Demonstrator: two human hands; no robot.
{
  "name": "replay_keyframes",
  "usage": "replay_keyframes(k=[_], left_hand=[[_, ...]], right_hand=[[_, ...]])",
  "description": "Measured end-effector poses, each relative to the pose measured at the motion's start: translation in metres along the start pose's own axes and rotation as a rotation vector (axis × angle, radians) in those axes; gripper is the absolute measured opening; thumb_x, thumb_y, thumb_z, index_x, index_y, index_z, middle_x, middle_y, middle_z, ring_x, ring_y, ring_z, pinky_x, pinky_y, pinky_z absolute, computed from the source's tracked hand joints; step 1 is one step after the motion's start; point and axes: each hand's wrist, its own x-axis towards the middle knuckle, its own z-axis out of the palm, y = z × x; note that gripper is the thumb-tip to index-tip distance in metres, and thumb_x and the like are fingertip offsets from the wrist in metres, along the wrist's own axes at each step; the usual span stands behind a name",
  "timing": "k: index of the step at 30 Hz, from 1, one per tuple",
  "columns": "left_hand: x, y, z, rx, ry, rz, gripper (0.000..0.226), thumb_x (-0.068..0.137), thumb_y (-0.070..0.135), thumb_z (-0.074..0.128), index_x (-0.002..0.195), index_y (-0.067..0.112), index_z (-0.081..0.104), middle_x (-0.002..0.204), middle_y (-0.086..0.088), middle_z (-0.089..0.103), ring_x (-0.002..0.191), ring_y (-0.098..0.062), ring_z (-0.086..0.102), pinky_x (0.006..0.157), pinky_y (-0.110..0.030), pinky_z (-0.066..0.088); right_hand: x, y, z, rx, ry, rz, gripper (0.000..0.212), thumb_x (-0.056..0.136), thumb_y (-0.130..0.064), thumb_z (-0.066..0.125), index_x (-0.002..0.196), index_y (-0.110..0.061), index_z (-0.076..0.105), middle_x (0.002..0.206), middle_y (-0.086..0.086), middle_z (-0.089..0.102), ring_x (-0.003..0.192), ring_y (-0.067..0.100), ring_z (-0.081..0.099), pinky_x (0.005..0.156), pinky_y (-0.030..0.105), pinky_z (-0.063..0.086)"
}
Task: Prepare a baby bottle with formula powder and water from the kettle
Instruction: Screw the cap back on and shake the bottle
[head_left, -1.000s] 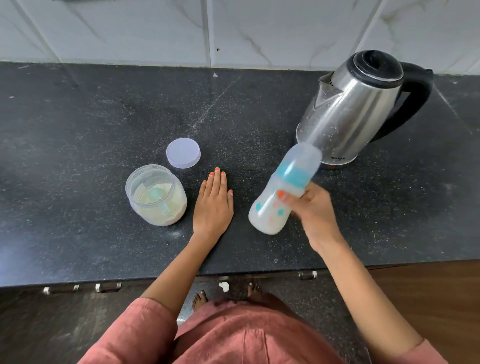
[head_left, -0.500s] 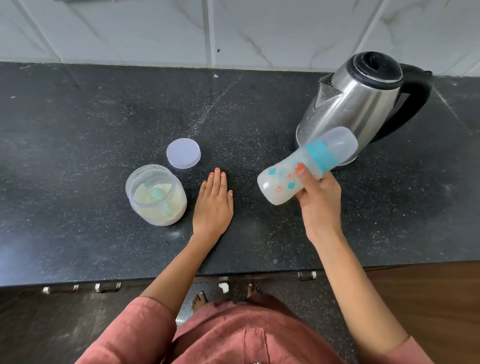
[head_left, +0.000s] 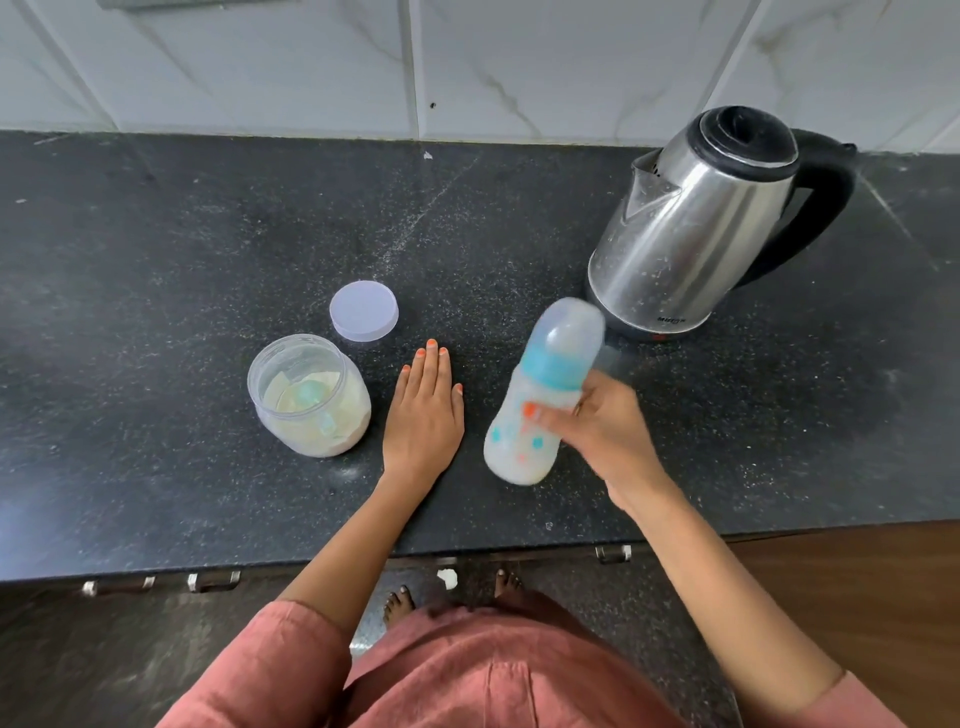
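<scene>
1. the bottle (head_left: 550, 366) is up in the air over the counter (head_left: 156, 260), between my left hand (head_left: 423, 421) and the kettle (head_left: 691, 223). it looks milky and blurry.
2. a moment ago it was tipped sideways. now its cap points up again, so i think i am shaking it to mix.
3. my right hand (head_left: 597, 431) wraps round its middle.
4. my left hand lies flat, holding nothing.
5. the powder jar (head_left: 309, 395) is open, its lid (head_left: 363, 310) beside it.

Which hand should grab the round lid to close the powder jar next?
Left. The left hand lies flat and free beside the jar, with the lid just beyond; the right hand grips the bottle.
</scene>
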Motion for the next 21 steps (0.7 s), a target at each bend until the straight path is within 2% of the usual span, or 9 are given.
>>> replay_keyframes(k=[2, 5, 7, 9, 11, 13, 16, 18, 21], left_hand=[[0.0, 0.0, 0.0, 0.007, -0.001, -0.003, 0.06, 0.094, 0.033, 0.006, 0.143, 0.001, 0.021, 0.153, -0.015, 0.019, 0.142, -0.026, 0.017, 0.114, -0.034, 0.007], [0.0, 0.0, -0.001, -0.008, -0.003, 0.0, 0.049, 0.1, 0.025, 0.022, 0.144, 0.002, 0.018, 0.154, -0.014, 0.015, 0.143, -0.025, 0.013, 0.115, -0.034, 0.005], [0.0, 0.0, -0.001, -0.007, -0.003, 0.006, 0.049, 0.101, 0.025, 0.022, 0.144, 0.002, 0.016, 0.154, -0.013, 0.012, 0.143, -0.024, 0.011, 0.115, -0.033, 0.004], [0.0, 0.0, -0.001, -0.001, 0.0, 0.002, 0.054, 0.098, 0.03, 0.013, 0.143, 0.001, 0.02, 0.153, -0.014, 0.017, 0.142, -0.026, 0.016, 0.114, -0.034, 0.007], [0.0, 0.0, 0.0, -0.006, 0.009, 0.0, 0.062, 0.093, 0.033, 0.007, 0.141, -0.001, 0.026, 0.15, -0.017, 0.024, 0.14, -0.029, 0.023, 0.113, -0.036, 0.011], [0.0, 0.0, 0.0, 0.009, 0.005, -0.003, 0.056, 0.097, 0.031, 0.012, 0.142, 0.0, 0.023, 0.151, -0.016, 0.021, 0.141, -0.028, 0.02, 0.114, -0.036, 0.01], [0.001, 0.0, 0.0, -0.013, 0.004, -0.003, 0.049, 0.101, 0.024, 0.022, 0.144, 0.003, 0.016, 0.154, -0.013, 0.013, 0.143, -0.024, 0.011, 0.115, -0.034, 0.004], [0.0, 0.0, -0.001, -0.006, 0.011, 0.002, 0.049, 0.101, 0.024, 0.022, 0.145, 0.003, 0.015, 0.154, -0.013, 0.012, 0.143, -0.023, 0.01, 0.115, -0.033, 0.003], [0.001, -0.001, 0.001, -0.002, 0.001, -0.003, 0.052, 0.1, 0.029, 0.015, 0.145, 0.003, 0.016, 0.154, -0.013, 0.013, 0.143, -0.023, 0.011, 0.115, -0.033, 0.003]], right_hand=[[-0.004, 0.003, 0.001, -0.049, -0.066, 0.014, 0.03, 0.067, 0.006, 0.07, 0.083, -0.019, 0.065, 0.07, -0.016, 0.072, 0.072, -0.002, 0.066, 0.066, 0.015, 0.053], [0.004, 0.0, -0.005, 0.18, 0.112, -0.019, 0.024, 0.062, -0.01, 0.071, 0.084, -0.018, 0.064, 0.073, -0.012, 0.072, 0.075, 0.001, 0.066, 0.074, 0.021, 0.055], [0.011, -0.002, -0.006, 0.29, 0.216, -0.045, 0.027, 0.061, -0.019, 0.069, 0.087, -0.019, 0.064, 0.077, -0.01, 0.071, 0.08, 0.004, 0.065, 0.079, 0.028, 0.055], [0.01, -0.001, -0.002, 0.217, 0.173, -0.042, 0.024, 0.065, -0.013, 0.07, 0.088, -0.019, 0.064, 0.076, -0.011, 0.071, 0.079, 0.004, 0.066, 0.077, 0.027, 0.055], [0.001, 0.001, 0.002, 0.042, 0.019, 0.004, 0.026, 0.066, -0.004, 0.072, 0.086, -0.019, 0.065, 0.073, -0.013, 0.072, 0.075, 0.001, 0.066, 0.071, 0.021, 0.053], [-0.004, 0.002, 0.001, -0.029, -0.074, 0.03, 0.03, 0.062, -0.005, 0.077, 0.085, -0.02, 0.066, 0.075, -0.014, 0.073, 0.076, 0.002, 0.067, 0.069, 0.019, 0.054], [0.002, -0.004, -0.006, 0.145, 0.08, -0.01, 0.035, 0.056, -0.012, 0.081, 0.087, -0.019, 0.065, 0.079, -0.009, 0.072, 0.08, 0.005, 0.066, 0.079, 0.027, 0.055], [0.009, -0.006, -0.008, 0.268, 0.216, -0.046, 0.029, 0.061, -0.018, 0.074, 0.089, -0.021, 0.063, 0.083, -0.008, 0.069, 0.081, 0.005, 0.065, 0.083, 0.031, 0.053], [0.005, -0.004, -0.002, 0.126, 0.141, -0.02, 0.026, 0.069, -0.006, 0.07, 0.088, -0.022, 0.063, 0.082, -0.01, 0.07, 0.081, 0.003, 0.065, 0.079, 0.026, 0.054]])
